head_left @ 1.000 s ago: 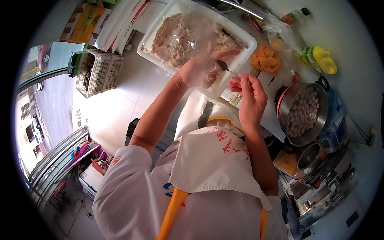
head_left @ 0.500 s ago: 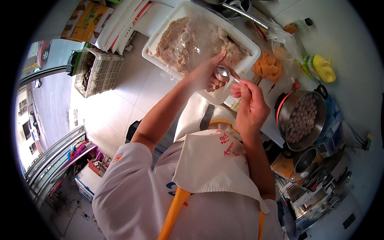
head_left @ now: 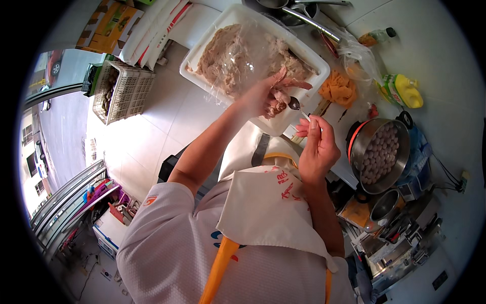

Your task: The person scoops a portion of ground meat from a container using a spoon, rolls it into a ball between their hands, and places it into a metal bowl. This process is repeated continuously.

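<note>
Over the near edge of a white plastic tub (head_left: 188, 75), my left hand (head_left: 268, 97) holds a lump of pinkish meat paste (head_left: 276, 107). Its thumb and a finger are stretched out, while the lower fingers curl round the paste. My right hand (head_left: 319, 147) pinches the handle of a metal spoon (head_left: 294, 103), whose bowl is close beside the paste in my left hand. More raw meat paste (head_left: 220, 60) fills the tub, partly covered by clear plastic film (head_left: 253, 38).
To the right, a steel pot (head_left: 406, 161) holds many pale round balls. An orange cloth-like heap (head_left: 338, 90), a yellow bottle (head_left: 407, 91) and a clear plastic bag (head_left: 358, 53) lie beyond it. Pans (head_left: 304, 15) sit behind the tub. A white crate (head_left: 132, 93) is at left.
The spoon has moved away from my left palm and turned over, its bowl now dark. My left hand's fingers have opened outward, and my right hand has shifted slightly nearer me.
</note>
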### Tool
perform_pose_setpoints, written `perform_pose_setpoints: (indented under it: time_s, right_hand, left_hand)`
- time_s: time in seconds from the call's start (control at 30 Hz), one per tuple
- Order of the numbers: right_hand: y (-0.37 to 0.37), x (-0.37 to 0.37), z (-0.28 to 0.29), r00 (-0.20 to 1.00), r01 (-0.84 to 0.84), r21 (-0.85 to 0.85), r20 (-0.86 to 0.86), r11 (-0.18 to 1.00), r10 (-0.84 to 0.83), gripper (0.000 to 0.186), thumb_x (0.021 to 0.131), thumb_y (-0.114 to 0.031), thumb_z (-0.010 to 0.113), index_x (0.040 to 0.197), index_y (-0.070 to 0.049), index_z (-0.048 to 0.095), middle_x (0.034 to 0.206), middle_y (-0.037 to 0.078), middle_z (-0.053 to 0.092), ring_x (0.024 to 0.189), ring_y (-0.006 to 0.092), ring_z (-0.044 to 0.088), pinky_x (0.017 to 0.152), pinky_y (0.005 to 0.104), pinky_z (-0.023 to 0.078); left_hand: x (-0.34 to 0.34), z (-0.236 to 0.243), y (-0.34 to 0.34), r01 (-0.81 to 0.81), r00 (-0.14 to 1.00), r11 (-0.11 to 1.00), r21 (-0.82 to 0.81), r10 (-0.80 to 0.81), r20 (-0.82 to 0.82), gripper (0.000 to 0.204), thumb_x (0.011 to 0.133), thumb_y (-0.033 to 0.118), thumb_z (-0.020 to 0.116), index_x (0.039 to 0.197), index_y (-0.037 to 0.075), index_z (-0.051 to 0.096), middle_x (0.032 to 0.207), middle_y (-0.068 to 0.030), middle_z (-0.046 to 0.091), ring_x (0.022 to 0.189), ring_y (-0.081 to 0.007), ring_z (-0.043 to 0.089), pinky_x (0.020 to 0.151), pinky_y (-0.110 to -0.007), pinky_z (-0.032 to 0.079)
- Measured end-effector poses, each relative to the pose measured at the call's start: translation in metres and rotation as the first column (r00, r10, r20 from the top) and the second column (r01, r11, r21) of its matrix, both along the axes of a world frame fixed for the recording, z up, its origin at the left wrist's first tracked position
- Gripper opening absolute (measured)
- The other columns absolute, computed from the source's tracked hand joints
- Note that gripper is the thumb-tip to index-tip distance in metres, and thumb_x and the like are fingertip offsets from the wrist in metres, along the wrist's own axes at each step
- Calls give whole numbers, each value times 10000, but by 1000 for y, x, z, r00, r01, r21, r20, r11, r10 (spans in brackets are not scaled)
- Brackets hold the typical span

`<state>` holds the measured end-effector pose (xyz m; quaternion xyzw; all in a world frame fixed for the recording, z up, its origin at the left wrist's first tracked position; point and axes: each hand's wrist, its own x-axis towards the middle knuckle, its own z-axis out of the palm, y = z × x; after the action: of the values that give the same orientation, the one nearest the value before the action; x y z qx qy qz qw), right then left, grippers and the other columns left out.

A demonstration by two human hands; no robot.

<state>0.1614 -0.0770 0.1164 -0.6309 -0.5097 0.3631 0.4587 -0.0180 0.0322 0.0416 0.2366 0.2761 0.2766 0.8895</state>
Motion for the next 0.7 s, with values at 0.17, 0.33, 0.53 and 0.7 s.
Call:
perform_pose_setpoints:
  time_s: [0.17, 0.33, 0.53, 0.7]
  right_hand:
    - [-3, 0, 7, 999, 12, -6, 44, 1000, -11, 167, 1097, -67, 569, 1190, 26, 673, 961, 141, 763, 783, 171, 726, 719, 315, 604]
    - [-1, -10, 6, 983, -64, 97, 175, 993, 46, 137, 1068, -34, 599, 1170, 15, 675, 936, 136, 754, 771, 197, 732, 720, 320, 602]
    - [5, -11, -2, 880, -251, 262, 463, 932, 107, 213, 975, 65, 649, 1183, 22, 659, 901, 134, 700, 773, 307, 710, 686, 384, 584]
    - [14, -2, -7, 809, -367, 311, 572, 876, 136, 301, 917, 120, 663, 1196, 5, 670, 875, 133, 677, 755, 324, 693, 678, 400, 580]
  left_hand:
    - [-1, -1, 0, 9, 995, 1000, -12, -10, -101, 857, 1037, 772, 375, 1424, 59, 654, 555, 54, 510, 427, -39, 348, 407, -232, 241]
    - [4, 1, 2, 65, 988, 998, 18, -62, -143, 882, 1027, 784, 383, 1255, 5, 728, 526, 44, 441, 414, -59, 343, 399, -255, 241]
    - [15, -22, 1, 27, 958, 997, -72, -47, -283, 878, 1037, 767, 376, 864, -16, 734, 642, -69, 597, 507, -128, 492, 446, -264, 335]
    - [23, -27, 3, -99, 980, 995, -28, 93, -176, 777, 1069, 699, 404, 821, 25, 700, 764, -118, 701, 609, -173, 631, 488, -284, 419]
